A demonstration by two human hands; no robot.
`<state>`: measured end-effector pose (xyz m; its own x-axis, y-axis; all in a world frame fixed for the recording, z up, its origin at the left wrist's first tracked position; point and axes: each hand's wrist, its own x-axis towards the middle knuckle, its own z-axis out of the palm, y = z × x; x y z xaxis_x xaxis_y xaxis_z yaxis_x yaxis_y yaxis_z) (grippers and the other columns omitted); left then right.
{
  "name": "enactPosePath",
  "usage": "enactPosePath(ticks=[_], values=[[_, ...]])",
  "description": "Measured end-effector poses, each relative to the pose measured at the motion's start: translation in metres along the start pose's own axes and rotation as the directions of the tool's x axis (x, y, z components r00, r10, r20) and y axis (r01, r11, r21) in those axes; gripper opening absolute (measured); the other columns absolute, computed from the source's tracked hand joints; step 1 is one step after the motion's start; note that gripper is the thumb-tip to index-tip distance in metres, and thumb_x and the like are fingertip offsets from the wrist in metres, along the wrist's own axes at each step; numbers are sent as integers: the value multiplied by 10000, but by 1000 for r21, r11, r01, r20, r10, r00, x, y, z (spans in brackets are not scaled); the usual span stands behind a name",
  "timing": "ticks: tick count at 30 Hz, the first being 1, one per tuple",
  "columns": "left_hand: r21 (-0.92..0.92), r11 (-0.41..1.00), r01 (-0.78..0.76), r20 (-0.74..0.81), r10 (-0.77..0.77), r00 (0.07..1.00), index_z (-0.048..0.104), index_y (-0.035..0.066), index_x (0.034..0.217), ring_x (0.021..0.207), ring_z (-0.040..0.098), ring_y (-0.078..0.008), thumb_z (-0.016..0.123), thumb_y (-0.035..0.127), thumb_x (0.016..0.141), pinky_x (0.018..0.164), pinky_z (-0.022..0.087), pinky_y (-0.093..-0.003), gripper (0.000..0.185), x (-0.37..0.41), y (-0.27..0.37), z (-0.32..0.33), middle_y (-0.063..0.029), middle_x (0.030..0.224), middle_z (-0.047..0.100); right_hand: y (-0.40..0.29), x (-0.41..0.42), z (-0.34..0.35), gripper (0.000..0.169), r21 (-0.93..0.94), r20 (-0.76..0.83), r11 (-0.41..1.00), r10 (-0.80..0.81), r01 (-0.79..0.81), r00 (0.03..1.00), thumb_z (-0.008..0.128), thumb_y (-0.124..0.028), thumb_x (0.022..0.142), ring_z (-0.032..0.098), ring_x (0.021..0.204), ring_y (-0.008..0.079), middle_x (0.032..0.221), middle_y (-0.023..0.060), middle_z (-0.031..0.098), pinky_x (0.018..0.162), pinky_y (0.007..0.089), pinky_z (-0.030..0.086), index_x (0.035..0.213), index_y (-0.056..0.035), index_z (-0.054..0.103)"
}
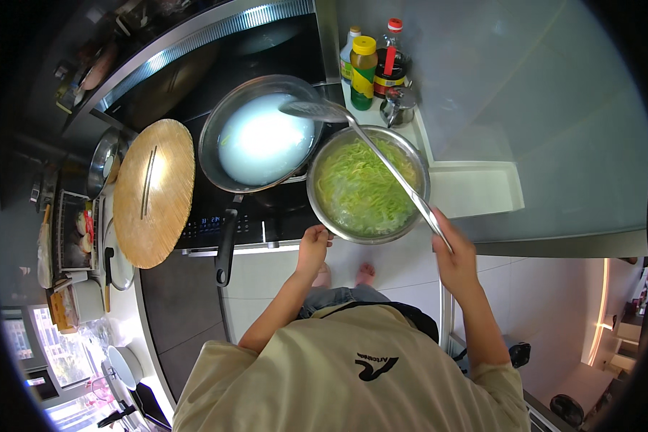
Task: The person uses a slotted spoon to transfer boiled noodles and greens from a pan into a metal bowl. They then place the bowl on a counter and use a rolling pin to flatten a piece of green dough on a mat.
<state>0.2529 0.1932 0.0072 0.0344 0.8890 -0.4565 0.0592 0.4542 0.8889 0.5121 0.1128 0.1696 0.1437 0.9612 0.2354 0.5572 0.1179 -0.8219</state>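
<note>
My left hand [314, 249] pinches the near left rim of a stainless steel bowl [375, 238]. Light green shreds [370, 183], apparently a cut vegetable, fill it along with some liquid. In my right hand [454, 254] is the long handle of a metal ladle [391, 168], which slants across above the bowl. Its head hangs over the right side of a frying pan [208, 156]. Cloudy whitish liquid [264, 146] lies in the pan, with a small green shred afloat. The pan's black handle [227, 243] points towards me.
The pan stands on a black glass cooktop [270, 218] with lit controls. Left of it is a round wooden-looking lid [167, 216]. Behind the bowl stand a yellow-capped bottle [363, 75], other bottles and a small metal pot [398, 105]. A range hood [210, 32] overhangs the back.
</note>
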Motion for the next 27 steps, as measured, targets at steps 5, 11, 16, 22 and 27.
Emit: enactPosePath(ticks=[5,11,16,22,27], values=[[-1,999,-49,-63,49,997,499,-28,1091,742,560,-133,454,107,923,695,473,-256,221,9,-1,-8,-81,858,596,2,87,76,356,145,20,983,-119,115,993,520,-152,896,604,759,229,939,154,634,725,295,472,1232,-36,508],[50,993,-105,-76,109,991,495,-25,1101,750,539,-118,451,118,926,679,456,-255,230,33,13,-6,-71,864,588,10,157,94,373,404,540,663,383,-630,750,463,-245,932,412,443,80,723,105,596,405,197,318,1241,-37,474],[201,962,-185,-200,226,953,536,-36,1086,774,575,-166,482,128,898,726,457,-279,256,61,14,-1,-109,874,622,25,207,88,409,409,783,370,327,-834,529,443,-330,919,550,549,142,864,201,619,460,244,418,1158,0,477],[227,951,-211,-248,266,931,554,-28,1064,791,591,-177,488,158,908,733,463,-295,252,65,34,2,-137,870,637,74,195,55,434,444,588,454,502,-772,634,485,-359,896,619,777,204,1091,222,581,678,317,502,1129,6,494],[327,912,-248,-252,337,907,553,15,1036,798,618,-274,451,237,943,722,473,-352,262,75,24,1,-192,852,631,167,114,44,366,-510,-48,806,323,-301,945,434,-314,926,583,894,385,966,229,598,762,425,471,1123,-13,497]])
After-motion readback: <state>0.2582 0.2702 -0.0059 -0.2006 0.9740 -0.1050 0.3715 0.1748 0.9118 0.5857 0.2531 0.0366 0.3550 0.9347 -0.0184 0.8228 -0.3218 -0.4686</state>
